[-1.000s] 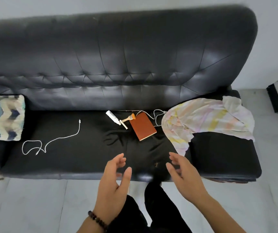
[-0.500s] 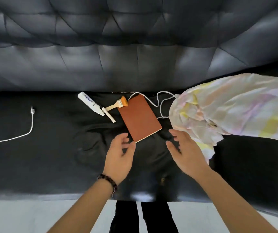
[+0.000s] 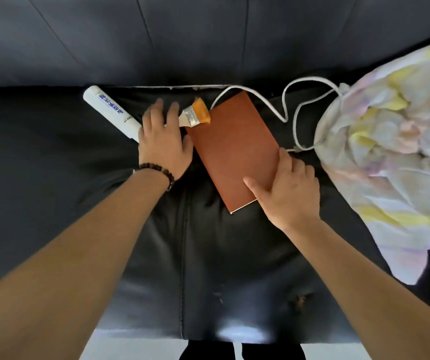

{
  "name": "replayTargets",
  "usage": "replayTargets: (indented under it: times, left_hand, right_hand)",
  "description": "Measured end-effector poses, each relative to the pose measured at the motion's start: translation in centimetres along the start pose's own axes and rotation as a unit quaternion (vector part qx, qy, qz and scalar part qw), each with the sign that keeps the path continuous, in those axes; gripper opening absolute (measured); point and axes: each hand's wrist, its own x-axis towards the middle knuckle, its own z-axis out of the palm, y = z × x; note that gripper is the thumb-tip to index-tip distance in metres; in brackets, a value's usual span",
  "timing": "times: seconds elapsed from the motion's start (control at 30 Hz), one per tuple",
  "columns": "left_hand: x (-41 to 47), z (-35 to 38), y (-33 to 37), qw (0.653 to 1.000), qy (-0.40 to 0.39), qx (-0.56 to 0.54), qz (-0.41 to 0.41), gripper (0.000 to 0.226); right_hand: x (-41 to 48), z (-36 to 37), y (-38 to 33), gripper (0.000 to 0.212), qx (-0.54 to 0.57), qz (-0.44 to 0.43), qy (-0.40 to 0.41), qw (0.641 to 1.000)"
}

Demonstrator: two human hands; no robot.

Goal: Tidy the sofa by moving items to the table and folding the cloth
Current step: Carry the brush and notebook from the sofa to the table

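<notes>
My left hand [image 3: 164,141] lies flat, fingers spread, hiding the handle of the brush [image 3: 195,116]. My right hand [image 3: 290,189] pinches the brown book [image 3: 230,146], thumb on top. Right of it, the cloth [image 3: 390,157] hides one end of the cable [image 3: 288,100].

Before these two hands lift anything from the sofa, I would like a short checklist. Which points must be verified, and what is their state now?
1. Grip of the right hand on the brown notebook: thumb on the cover, fingers at its right edge, ends hidden: cannot tell.
2. Grip of the left hand on the brush: the hand lies over the handle, fingers straight: not ok.
3. Bristles clear of the notebook: they touch its left edge: not ok.
4. The white cable clear of the notebook: it passes close by the top corner: cannot tell.
5. The cloth clear of the notebook: apart: ok.
</notes>
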Motion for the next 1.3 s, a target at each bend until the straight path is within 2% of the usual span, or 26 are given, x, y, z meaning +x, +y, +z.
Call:
replayTargets:
  times: [0.1, 0.17, 0.27, 0.37, 0.43, 0.57, 0.7, 0.8, 0.93, 1.07, 1.17, 1.23, 1.3]
  left_hand:
    - [1.0, 1.5, -0.5, 0.995, -0.052, 0.082, -0.024, 0.064]
    - [-0.4, 2.1, -0.3, 0.992, -0.046, 0.116, 0.011, 0.05]
    - [-3.0, 1.9, 0.0, 0.99, -0.027, 0.125, 0.055, 0.027]
    - [-4.8, -0.1, 0.9, 0.994, 0.039, 0.085, 0.058, 0.017]
    - [-6.5, -2.8, 2.3, 0.995, 0.083, 0.025, 0.043, 0.02]
    - [-12.2, -10.1, 5.9, 0.978, 0.131, -0.162, 0.027, 0.017]
    - [-17.8, -18.7, 8.4, 0.95, 0.125, -0.285, -0.006, 0.017]
    - [-20.6, -26.6, 10.4, 0.924, 0.113, -0.363, -0.039, 0.011]
    - [-24.7, -38.4, 13.4, 0.905, 0.124, -0.403, -0.06, 0.011]
    - [-29.7, -48.4, 15.7, 0.891, 0.193, -0.411, -0.014, 0.014]
    - [-32.9, -52.1, 14.9, 0.875, 0.238, -0.421, 0.014, 0.018]
    - [-34.3, -53.4, 13.8, 0.863, 0.236, -0.446, 0.03, 0.023]
    - [-35.5, -54.0, 12.5, 0.871, 0.214, -0.436, 0.066, 0.024]
  right_hand:
    - [-0.4, 0.5, 0.0, 0.105, 0.083, 0.067, 0.018, 0.994]
    - [-0.6, 0.0, 0.0, 0.09, 0.113, 0.094, -0.014, 0.989]
    - [-0.8, -1.7, 0.5, 0.072, 0.134, 0.097, -0.11, 0.98]
    - [-2.7, -3.5, 1.2, 0.051, 0.244, 0.088, -0.14, 0.956]
    - [-5.9, -4.7, 1.2, 0.039, 0.295, 0.085, -0.115, 0.945]
    - [-13.3, -8.3, 1.7, 0.03, 0.285, 0.074, -0.049, 0.954]
    - [-20.0, -14.7, 2.0, 0.022, 0.392, 0.109, -0.004, 0.913]
    - [-24.3, -21.5, 1.8, 0.016, 0.419, 0.091, 0.036, 0.903]
    - [-30.8, -32.3, 1.2, 0.016, 0.506, 0.066, 0.05, 0.859]
    - [-37.3, -40.2, 0.9, 0.023, 0.54, 0.021, 0.095, 0.836]
    - [-41.5, -42.8, 0.6, 0.025, 0.565, -0.002, 0.135, 0.814]
    - [-44.0, -43.3, 0.1, 0.025, 0.579, -0.008, 0.166, 0.798]
    - [-46.3, -42.8, -0.7, 0.026, 0.596, 0.003, 0.194, 0.779]
